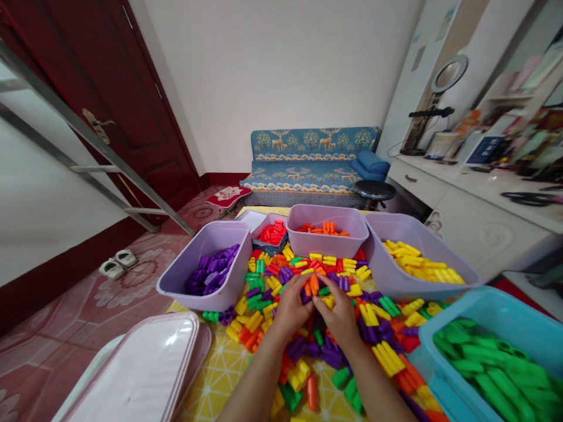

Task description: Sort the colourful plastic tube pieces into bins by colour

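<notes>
**Two hands meet over a heap of coloured pegs**

A table under a yellow patterned cloth [220, 369] carries everything here. At its near right corner sits the biggest container, a blue bin [519, 316] loaded with green pieces. Along the far edge stand lilac tubs: one at the far right [396, 275] holding yellow pieces, a middle one [328, 240] with orange pieces, a smaller red-filled tray [273, 232] beside it, and a tub at the left edge [206, 293] with purple ones. A pale pink lid [145, 369] lies flat at the near left corner.

Between the tubs, the middle of the table is covered by a loose heap of mixed pegs [264, 293] in yellow, green, purple, orange and red.

Both forearms come in from the near edge and the hands meet over the centre of that heap, just in front of the orange tub. The left hand [292, 308] is curled, knuckles up, fingers bent down into the pegs; the right hand [341, 316] lies close beside it, fingers likewise curled. An orange peg [314, 283] stands upright right at their fingertips, rising between the two hands and seemingly pinched there, though I cannot tell which hand actually grips it. The remaining pegs lie around and beneath both wrists
</notes>
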A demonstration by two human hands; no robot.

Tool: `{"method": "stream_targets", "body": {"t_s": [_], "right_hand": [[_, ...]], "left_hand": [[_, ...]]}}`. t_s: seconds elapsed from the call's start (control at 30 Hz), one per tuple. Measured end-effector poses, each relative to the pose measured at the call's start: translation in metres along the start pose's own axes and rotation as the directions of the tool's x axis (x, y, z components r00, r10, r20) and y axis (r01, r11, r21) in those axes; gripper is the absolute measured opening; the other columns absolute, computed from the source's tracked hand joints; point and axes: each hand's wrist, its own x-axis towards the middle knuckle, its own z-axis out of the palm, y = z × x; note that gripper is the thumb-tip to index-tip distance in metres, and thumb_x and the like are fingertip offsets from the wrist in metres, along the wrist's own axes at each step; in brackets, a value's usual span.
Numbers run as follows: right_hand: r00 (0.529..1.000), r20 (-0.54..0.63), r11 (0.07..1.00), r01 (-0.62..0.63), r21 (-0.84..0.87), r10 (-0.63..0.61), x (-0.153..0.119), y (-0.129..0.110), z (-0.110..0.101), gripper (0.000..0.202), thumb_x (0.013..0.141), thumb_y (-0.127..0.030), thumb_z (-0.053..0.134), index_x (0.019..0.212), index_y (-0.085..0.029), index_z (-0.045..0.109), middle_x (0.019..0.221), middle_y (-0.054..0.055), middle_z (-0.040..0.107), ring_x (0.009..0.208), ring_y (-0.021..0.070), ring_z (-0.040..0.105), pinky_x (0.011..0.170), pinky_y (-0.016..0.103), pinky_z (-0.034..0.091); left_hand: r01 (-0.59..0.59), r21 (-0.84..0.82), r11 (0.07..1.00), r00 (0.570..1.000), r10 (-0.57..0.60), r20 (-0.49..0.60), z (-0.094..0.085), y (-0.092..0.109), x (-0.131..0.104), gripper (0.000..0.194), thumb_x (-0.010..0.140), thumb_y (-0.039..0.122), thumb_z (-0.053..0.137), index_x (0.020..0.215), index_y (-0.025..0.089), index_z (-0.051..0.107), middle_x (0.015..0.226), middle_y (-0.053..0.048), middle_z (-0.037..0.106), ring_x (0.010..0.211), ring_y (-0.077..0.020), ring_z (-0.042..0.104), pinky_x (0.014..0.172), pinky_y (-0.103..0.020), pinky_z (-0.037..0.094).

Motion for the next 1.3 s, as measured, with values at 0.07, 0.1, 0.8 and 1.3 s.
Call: {"method": "stream_targets", "body": {"t_s": [0.07,0.1,0.8,1.3], "right_hand": [[0.999,-0.034,0.996,0.005,0.090,-0.001,-0.002,0.002,-0.001,0.047,0.081,-0.032,0.056,0.127,-0.022,0.050,0.129,0.008,0.057,0.120,0.0237,0.051,0.103,0.043,0.039],[0.999,-0.052,0.992,0.012,0.124,-0.006,-0.003,0.002,-0.001,0.047,0.082,-0.033,0.056,0.127,-0.022,0.050,0.129,0.008,0.056,0.121,0.0237,0.050,0.103,0.043,0.039],[0.994,-0.043,0.978,0.111,0.176,-0.105,-0.004,0.003,-0.004,0.026,0.086,-0.031,0.055,0.109,-0.023,0.063,0.118,0.007,0.061,0.113,0.0229,0.054,0.100,0.042,0.042],[0.966,-0.069,0.968,0.251,0.023,-0.249,-0.007,0.009,0.000,0.040,0.081,-0.018,0.054,0.120,-0.024,0.056,0.122,0.008,0.059,0.116,0.0243,0.053,0.099,0.045,0.044]], "left_hand": [[0.038,-0.050,0.998,0.998,-0.040,-0.048,0.001,-0.003,-0.001,0.049,0.070,0.017,0.065,0.119,0.017,0.056,0.117,-0.008,0.061,0.109,-0.0227,0.056,0.097,-0.034,0.042],[0.067,-0.063,0.996,0.995,-0.071,-0.064,0.001,-0.004,-0.002,0.047,0.072,0.021,0.066,0.118,0.017,0.056,0.116,-0.008,0.062,0.107,-0.0233,0.057,0.096,-0.035,0.043],[0.164,-0.171,0.972,0.985,-0.171,-0.023,-0.008,0.011,-0.008,0.034,0.088,0.045,0.049,0.088,0.014,0.064,0.081,-0.002,0.067,0.074,-0.0170,0.060,0.071,-0.026,0.046],[0.112,-0.097,0.989,0.994,-0.111,0.020,-0.006,0.008,-0.013,0.041,0.083,0.040,0.058,0.118,0.018,0.059,0.110,-0.008,0.066,0.101,-0.0239,0.059,0.089,-0.035,0.045]]}}
